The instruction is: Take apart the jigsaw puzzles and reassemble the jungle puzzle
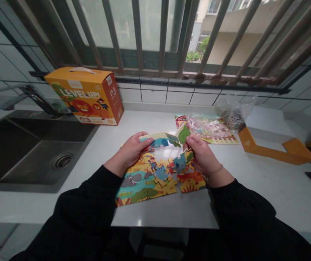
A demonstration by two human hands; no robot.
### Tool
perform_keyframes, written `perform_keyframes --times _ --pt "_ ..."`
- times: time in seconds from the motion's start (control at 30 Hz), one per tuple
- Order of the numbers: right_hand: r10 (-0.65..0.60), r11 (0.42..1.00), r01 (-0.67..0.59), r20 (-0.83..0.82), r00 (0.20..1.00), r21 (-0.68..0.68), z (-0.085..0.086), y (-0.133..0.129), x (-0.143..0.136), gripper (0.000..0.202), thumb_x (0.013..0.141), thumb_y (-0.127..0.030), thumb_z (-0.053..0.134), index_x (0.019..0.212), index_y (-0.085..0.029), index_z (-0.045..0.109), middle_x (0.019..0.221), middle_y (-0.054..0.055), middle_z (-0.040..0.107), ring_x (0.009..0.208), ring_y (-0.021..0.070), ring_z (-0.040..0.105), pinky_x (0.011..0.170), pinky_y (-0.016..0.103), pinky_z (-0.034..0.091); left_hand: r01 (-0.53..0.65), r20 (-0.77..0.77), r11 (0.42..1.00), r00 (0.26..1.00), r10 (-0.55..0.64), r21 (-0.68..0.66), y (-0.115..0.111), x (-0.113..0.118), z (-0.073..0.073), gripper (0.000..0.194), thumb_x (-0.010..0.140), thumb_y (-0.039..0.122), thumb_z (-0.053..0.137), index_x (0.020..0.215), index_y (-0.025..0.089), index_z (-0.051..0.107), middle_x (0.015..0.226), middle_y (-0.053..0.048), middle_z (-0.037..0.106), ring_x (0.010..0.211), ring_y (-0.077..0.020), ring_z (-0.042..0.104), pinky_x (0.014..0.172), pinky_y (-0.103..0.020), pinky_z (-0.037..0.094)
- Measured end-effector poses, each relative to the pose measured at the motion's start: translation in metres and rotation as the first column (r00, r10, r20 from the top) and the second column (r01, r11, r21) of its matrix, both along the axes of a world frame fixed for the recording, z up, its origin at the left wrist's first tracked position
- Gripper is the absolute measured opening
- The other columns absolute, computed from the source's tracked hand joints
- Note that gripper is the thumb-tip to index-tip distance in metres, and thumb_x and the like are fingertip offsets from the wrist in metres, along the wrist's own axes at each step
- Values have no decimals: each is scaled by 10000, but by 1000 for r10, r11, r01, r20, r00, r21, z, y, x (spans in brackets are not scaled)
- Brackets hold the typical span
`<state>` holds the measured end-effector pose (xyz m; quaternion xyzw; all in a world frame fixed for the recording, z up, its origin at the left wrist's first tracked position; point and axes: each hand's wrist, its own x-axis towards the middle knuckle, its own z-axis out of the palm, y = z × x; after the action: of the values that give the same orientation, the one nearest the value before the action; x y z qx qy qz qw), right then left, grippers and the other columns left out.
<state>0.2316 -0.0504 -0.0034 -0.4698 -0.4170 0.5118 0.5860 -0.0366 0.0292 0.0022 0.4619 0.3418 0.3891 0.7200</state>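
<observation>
While the left hand (133, 149) is gripping the upper edge of the puzzle (139, 181), the right hand (202, 153) is pinching a green piece (183, 134); the puzzle is lying near the counter (90, 206) edge, room opening rightward

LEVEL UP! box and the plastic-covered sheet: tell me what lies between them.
Only bare white countertop between the box and sheet, seen in the head view.

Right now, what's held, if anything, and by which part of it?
Green puzzle piece, by its lower right corner, in the right hand. Left hand is on the assembled puzzle's upper left edge; grip unclear.
</observation>
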Motion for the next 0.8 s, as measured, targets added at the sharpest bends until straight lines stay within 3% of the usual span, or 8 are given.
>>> perform_keyframes --times 0.13,0.3,0.47,0.6,0.8 --pt "-96 995 96 -14 995 -3 -6 6 2 442 862 -601 871 747 -237 648 662 -37 597 547 107 470 500 233 394 -26 -11 1000 1000 26 9 -2 0 0 477 745 316 999 1030 224 628 792 44 700 635 -106 661 642 -226 563" --pt "-92 994 91 0 996 -60 -12 10 4 505 801 -627 909 761 -229 601 620 -61 577 483 73 462 453 202 349 -2 -73 1000 997 3 11 -1 0 -3 529 771 325 973 1230 216 734 908 -27 777 710 -141 720 681 -263 609" --pt "-80 996 78 -58 995 -31 -6 8 3 475 798 -592 907 787 -231 598 656 -66 573 507 69 466 482 201 388 -110 -70 994 991 110 9 3 0 -4 361 783 262 957 1076 174 764 874 -20 759 707 -125 701 749 -291 667" --pt "-15 1000 14 -114 993 -12 1 4 -4 447 808 -584 891 803 -235 611 702 -47 595 570 92 505 545 221 468 -137 -72 990 988 136 -15 5 4 -6 300 842 240 918 1084 169 756 867 -16 748 661 -106 668 751 -302 682" --pt "40 998 -32 156 987 -57 -4 7 -22 474 839 -635 837 864 -243 571 693 -51 607 536 111 550 519 252 473 -38 22 998 999 39 -47 -8 21 -6 392 842 251 932 1176 184 739 995 -42 785 800 -130 742 823 -290 669"
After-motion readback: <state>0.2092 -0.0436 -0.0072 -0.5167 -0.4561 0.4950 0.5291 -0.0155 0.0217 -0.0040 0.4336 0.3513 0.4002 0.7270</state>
